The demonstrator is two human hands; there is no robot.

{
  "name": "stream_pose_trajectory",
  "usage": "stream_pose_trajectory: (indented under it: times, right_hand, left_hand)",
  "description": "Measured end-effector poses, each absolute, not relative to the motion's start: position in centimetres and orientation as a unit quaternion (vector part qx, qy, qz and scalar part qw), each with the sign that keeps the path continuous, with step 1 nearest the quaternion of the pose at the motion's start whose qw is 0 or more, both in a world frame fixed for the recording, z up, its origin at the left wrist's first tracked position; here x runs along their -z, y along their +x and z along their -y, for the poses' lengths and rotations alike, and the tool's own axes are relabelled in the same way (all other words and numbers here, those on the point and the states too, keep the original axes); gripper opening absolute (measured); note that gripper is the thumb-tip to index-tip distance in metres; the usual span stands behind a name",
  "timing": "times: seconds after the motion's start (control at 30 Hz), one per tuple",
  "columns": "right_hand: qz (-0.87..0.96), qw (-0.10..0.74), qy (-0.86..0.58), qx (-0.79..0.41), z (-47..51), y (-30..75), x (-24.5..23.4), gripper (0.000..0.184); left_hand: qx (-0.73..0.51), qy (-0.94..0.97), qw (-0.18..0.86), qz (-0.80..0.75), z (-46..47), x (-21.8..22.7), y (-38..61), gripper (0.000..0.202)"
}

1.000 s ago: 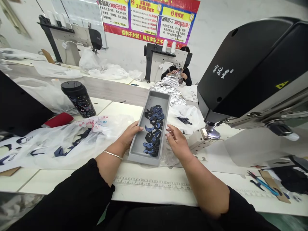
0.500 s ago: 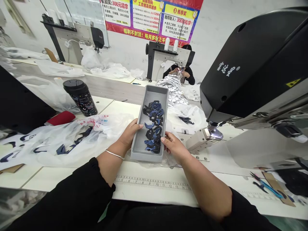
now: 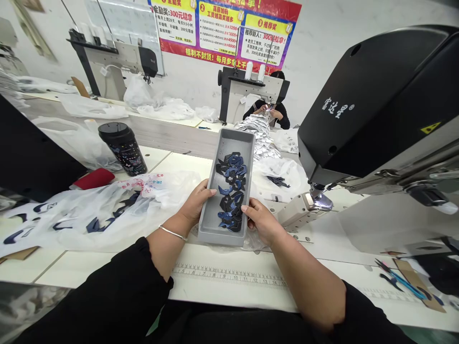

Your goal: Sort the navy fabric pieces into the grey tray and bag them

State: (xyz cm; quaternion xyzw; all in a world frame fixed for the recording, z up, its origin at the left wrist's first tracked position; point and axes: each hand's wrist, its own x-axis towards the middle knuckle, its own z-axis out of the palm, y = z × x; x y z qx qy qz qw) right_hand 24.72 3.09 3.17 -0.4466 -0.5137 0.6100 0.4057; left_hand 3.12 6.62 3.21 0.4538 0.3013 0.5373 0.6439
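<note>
A long grey tray (image 3: 215,224) lies lengthwise in front of me, holding several dark blue and black cut fabric pieces (image 3: 231,191). My left hand (image 3: 195,203) grips the tray's left wall, thumb over the rim. On the right wall my right hand (image 3: 260,220) is closed, thumb hooked inside next to the pieces. The tray rests partly on clear plastic at the table's near edge.
A black sewing machine head (image 3: 376,105) overhangs the right side, its needle post (image 3: 308,205) beside the tray. Plastic bags with dark pieces (image 3: 89,215), a black tumbler (image 3: 124,148) and a red object (image 3: 93,178) lie left. Scissors (image 3: 398,279) lie far right. A person sews at a machine behind.
My right hand moved from hovering open beside the tray to gripping its right wall. The tray shifted slightly away from me; my left hand kept its hold.
</note>
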Motion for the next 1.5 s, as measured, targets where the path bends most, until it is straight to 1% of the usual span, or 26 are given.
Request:
stream_pose_trajectory:
  times: [0.3, 0.57, 0.77, 0.87, 1.03, 1.2, 1.33, 1.5]
  right_hand:
    - [0.509, 0.404, -0.457, -0.608, -3.12, 24.73, -3.14, 0.046]
    - [0.509, 0.41, -0.456, -0.604, -3.19, 24.62, -3.17, 0.045]
    - [0.511, 0.413, -0.454, -0.602, -3.15, 24.6, -3.13, 0.04]
    - [0.513, 0.411, -0.453, -0.602, -3.22, 24.64, -2.95, 0.041]
    - [0.519, 0.405, -0.451, -0.602, -3.35, 24.83, -2.74, 0.048]
    - [0.524, 0.4, -0.455, -0.599, -3.28, 24.88, -2.92, 0.045]
    - [0.527, 0.402, -0.454, -0.596, -3.14, 24.8, -3.0, 0.043]
    - [0.529, 0.399, -0.454, -0.596, -3.01, 24.73, -2.9, 0.045]
  left_hand:
    - [-0.536, 0.455, 0.648, -0.294, -6.48, -3.11, 3.11, 0.051]
    - [-0.545, 0.452, 0.65, -0.277, -6.0, -3.7, 3.57, 0.053]
    - [-0.531, 0.451, 0.662, -0.275, -5.89, -3.89, 3.37, 0.054]
    - [-0.528, 0.453, 0.664, -0.274, -5.9, -3.76, 3.3, 0.054]
    - [-0.53, 0.457, 0.658, -0.277, -6.01, -3.42, 3.25, 0.051]
    - [-0.532, 0.458, 0.654, -0.282, -6.17, -3.16, 3.2, 0.053]
    - [-0.533, 0.459, 0.652, -0.282, -6.18, -3.07, 3.19, 0.049]
    - [-0.535, 0.462, 0.654, -0.269, -5.96, -3.24, 3.16, 0.044]
